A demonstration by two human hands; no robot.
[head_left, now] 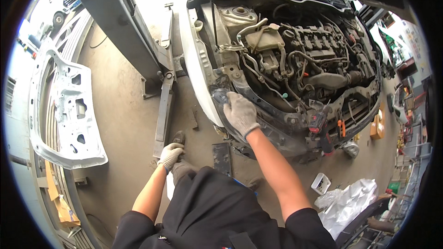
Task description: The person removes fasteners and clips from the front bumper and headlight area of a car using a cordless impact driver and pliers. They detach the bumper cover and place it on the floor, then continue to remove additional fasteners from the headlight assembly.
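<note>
My right hand (241,114), in a pale knitted glove, is closed around a black plastic part (221,96) at the car's near left front corner. Its fingertips are partly hidden behind that part. My left hand (170,155), gloved too, is low beside my grey trouser leg (183,169), its fingers loosely bent and nothing visible in them. A dark shoe (178,138) shows just beyond it. The car's engine bay (300,50) lies exposed, with the white fender (196,74) along its left side and the front bumper off.
A red-and-black cordless power tool (317,122) and orange-handled pliers (341,128) rest on the car's front. A grey lift post (120,23) with its arm (164,115) stands left. Farther left leans a white body panel (78,110). Clear plastic sheeting (350,203) and a white tray (320,183) lie right.
</note>
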